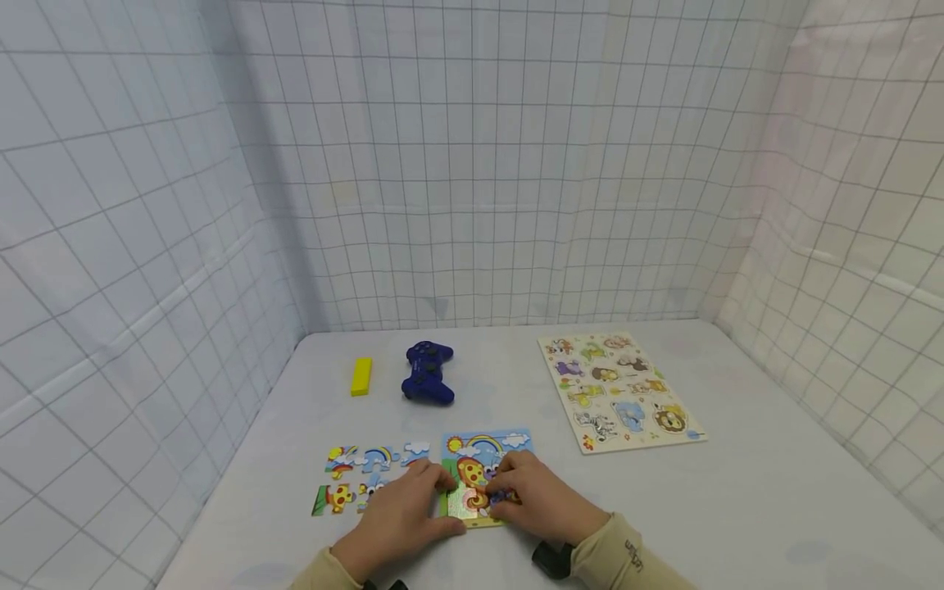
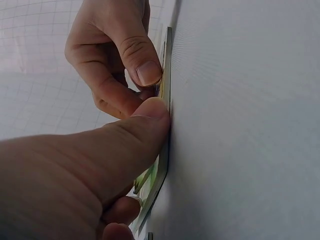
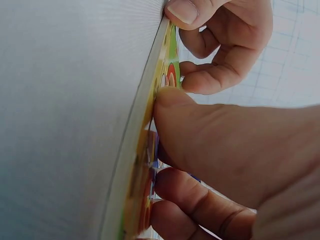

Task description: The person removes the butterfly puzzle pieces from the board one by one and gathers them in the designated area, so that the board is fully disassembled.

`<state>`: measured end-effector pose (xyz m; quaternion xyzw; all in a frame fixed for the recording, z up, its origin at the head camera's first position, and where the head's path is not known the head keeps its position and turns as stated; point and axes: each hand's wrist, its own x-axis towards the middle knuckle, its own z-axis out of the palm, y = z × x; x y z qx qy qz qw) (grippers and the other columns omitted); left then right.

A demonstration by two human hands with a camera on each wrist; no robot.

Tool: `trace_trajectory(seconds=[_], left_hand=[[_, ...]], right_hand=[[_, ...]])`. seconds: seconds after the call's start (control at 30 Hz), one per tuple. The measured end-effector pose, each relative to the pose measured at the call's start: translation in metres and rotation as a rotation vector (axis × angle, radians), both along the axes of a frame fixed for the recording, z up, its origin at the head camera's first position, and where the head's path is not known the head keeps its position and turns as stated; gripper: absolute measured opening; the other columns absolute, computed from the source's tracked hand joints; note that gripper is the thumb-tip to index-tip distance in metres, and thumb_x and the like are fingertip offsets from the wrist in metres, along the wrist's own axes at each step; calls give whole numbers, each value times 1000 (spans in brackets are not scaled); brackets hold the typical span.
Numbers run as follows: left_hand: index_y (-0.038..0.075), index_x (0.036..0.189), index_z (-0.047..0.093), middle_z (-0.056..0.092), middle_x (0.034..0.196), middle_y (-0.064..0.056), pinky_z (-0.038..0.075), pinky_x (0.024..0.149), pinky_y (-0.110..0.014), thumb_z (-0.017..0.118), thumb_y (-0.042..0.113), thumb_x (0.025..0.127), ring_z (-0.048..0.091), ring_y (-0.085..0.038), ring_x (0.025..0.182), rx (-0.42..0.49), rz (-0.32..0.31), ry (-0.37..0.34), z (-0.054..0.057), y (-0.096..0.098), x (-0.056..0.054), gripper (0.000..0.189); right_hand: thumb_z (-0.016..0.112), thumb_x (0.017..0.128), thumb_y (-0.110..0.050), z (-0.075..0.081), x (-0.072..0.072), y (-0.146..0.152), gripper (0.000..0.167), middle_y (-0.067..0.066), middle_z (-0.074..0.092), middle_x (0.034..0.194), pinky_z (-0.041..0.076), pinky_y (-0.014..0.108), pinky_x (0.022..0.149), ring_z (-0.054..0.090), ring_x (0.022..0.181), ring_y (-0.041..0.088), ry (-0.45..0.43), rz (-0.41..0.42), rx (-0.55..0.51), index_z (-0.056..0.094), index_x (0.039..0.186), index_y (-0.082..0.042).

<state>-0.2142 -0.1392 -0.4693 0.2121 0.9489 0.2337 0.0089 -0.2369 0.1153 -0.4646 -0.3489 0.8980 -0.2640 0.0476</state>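
Probably light, stiff, slick puzzle (image 1: 472,473); take its edges. Your left hand (image 1: 406,510) grips its eight o'clock corner; your right hand (image 1: 542,496) curves over four o'clock, pinch unclear.

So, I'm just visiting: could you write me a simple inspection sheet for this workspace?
Surface: white table, flat.
Job's things: picture puzzle board under the hands; loose puzzle pieces lie to its left.
Clutter: yellow block and blue game controller beyond the pieces; animal board farther right.
Hands: left hand touches the puzzle board's left side, thumb and fingers apart; right hand has its fingertips on the right part, but whether it pinches a piece is unclear.
Cables: nothing seen.
Surroundings: pale, grid-lined walls at the back and both sides.
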Motion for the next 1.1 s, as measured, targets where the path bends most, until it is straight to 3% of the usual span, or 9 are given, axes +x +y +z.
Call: trace_trajectory(seconds=[0.37,0.57,0.87,1.1], left_hand=[[24,111,62,56,107,12,43,63,-28,83,55,81,49,-4,76,35,1,-35,2,1,0,48],[26,109,62,56,106,12,40,60,-26,80,49,86,47,-3,75,70,-13,-11,1,1,0,38],[26,109,63,57,102,13,47,71,-27,83,47,84,54,-2,86,117,-20,-3,-2,0,-2,37],[22,107,66,59,97,10,43,64,-22,87,39,82,49,-1,72,202,-31,-22,-2,0,-7,36]], right_hand=[[75,96,-29,-3,0,0,23,-9,58,113,45,23,85,46,102,4,27,2,10,78,117,-20],[75,96,-29,-4,-1,0,23,-10,59,113,45,23,85,47,102,4,29,8,6,77,117,-20],[75,96,-29,-3,0,0,23,-9,58,113,46,23,86,47,103,4,40,5,4,78,117,-19],[76,95,-26,-1,1,0,21,-8,58,110,45,24,85,47,101,5,63,18,-9,78,115,-18]])
